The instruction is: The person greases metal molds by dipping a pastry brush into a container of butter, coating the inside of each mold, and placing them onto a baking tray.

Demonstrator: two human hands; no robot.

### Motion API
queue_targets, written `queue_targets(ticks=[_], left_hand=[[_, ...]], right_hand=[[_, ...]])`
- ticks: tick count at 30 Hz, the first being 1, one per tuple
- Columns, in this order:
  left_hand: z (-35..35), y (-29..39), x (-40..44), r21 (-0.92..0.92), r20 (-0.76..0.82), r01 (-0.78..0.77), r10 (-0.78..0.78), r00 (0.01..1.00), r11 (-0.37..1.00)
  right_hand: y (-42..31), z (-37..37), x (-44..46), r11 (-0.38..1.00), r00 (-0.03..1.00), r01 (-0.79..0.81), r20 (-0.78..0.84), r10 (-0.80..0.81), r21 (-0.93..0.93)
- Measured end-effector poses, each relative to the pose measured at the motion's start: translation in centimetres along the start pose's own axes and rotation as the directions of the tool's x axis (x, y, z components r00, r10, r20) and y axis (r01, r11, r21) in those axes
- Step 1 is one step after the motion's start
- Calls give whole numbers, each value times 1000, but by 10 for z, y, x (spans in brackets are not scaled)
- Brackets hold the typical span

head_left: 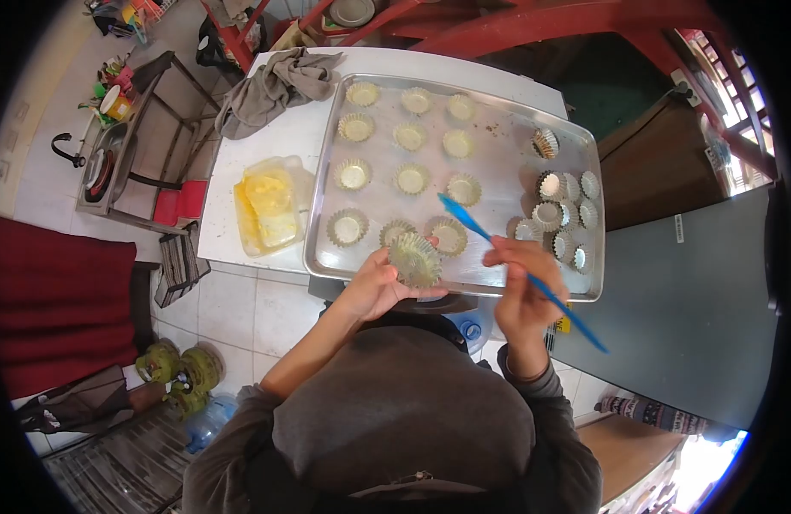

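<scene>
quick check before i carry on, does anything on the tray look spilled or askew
Two things: small brown specks lie scattered on the tray, unlike the cleaner metal around them; to their right, one fluted tin seems tipped, while the tins in rows sit flat.

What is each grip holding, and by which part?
Left grip: a fluted tin, by its outer edge. Right grip: a slim blue tool, around its middle.

The top (404,385) is dark grey, its sleeves (563,437) seemingly matching.
</scene>
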State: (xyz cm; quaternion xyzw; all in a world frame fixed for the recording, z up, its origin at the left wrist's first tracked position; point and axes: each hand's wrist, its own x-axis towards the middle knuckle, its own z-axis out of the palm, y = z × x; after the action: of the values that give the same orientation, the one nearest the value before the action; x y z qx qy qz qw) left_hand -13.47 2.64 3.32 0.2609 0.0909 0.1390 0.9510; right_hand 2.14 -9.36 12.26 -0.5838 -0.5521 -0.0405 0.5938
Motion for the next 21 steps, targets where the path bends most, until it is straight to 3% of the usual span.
queue_targets(ticks=[1,4,5,8,9,12,13,16,20,21], left_hand=[[-5,-1,1,-33,10,14,-14,1000,999],[-3,-6,5,-95,101,-36,46,994,995],[-2,-8,4,-113,136,-66,82,987,991],[0,-5,3,-7,120,-75,76,990,997],[-1,-6,3,89,90,-127,119,989,988],[1,-2,1,338,68,-229,218,973,913],[8,5,2,395,91,-240,222,971,887],[13,8,3,458,132,-310,281,951,833],[11,6,6,534,221,-442,385,896,721],[11,6,6,534,205,-418,367,907,735]], right_hand=[[-9,0,-5,967,982,-147,-86,168,210],[-15,4,-6,979,967,-171,208,146,107],[-11,12,-6,1000,975,-2,222,2,1],[1,12,-7,993,993,-117,-27,117,21],[7,3,-2,998,998,-11,-56,7,-60],[-13,-13,-6,864,935,-345,48,353,367],[-16,-13,-6,912,935,-337,197,295,235],[-7,-5,-4,998,985,-67,160,68,-8],[-12,-12,-10,999,999,-15,42,14,41],[-15,-5,-11,998,996,2,86,-7,58]])
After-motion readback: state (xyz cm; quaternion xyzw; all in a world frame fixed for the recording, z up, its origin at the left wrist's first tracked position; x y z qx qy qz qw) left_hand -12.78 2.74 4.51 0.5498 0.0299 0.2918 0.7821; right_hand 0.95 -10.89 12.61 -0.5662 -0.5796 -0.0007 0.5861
